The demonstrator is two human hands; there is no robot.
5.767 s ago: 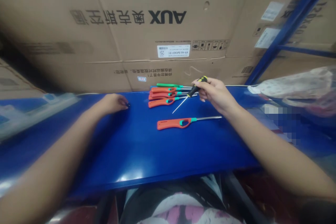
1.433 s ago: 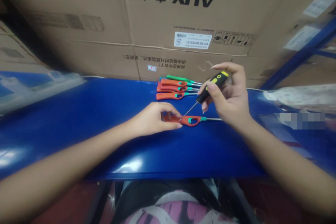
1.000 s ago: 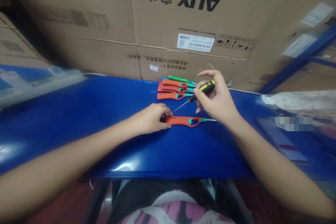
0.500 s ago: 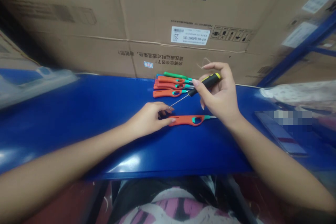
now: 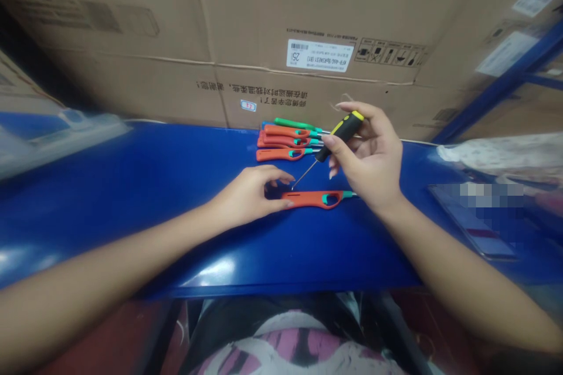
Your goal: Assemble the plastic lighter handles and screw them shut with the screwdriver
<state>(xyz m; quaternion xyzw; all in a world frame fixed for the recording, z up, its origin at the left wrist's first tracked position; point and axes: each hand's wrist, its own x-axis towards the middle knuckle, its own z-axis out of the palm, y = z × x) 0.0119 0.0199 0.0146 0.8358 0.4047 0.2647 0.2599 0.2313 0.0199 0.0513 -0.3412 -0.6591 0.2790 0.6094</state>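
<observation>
An orange utility lighter (image 5: 310, 199) with a teal trigger lies on the blue table, its metal nozzle pointing right and partly behind my right wrist. My left hand (image 5: 253, 193) holds the lighter's left end, thumb on the near side; the index finger is raised and curled above it, and some fingers are hidden. My right hand (image 5: 369, 155) grips a black and yellow screwdriver (image 5: 347, 129) at a slant. Its thin shaft points down-left, the tip just above the lighter's upper edge, near my left index fingertip; I cannot tell whether it touches.
Several orange lighters (image 5: 281, 154) and a green one (image 5: 294, 123) lie grouped behind, by a large cardboard box (image 5: 153, 88). A phone (image 5: 475, 228) rests at the right near white plastic wrapping (image 5: 497, 155). Clear plastic (image 5: 57, 140) is at the left.
The screwdriver tip has shifted slightly right and down, away from my left fingertips and closer to the lighter. The screwdriver stands a little steeper. My left index finger has lifted slightly.
</observation>
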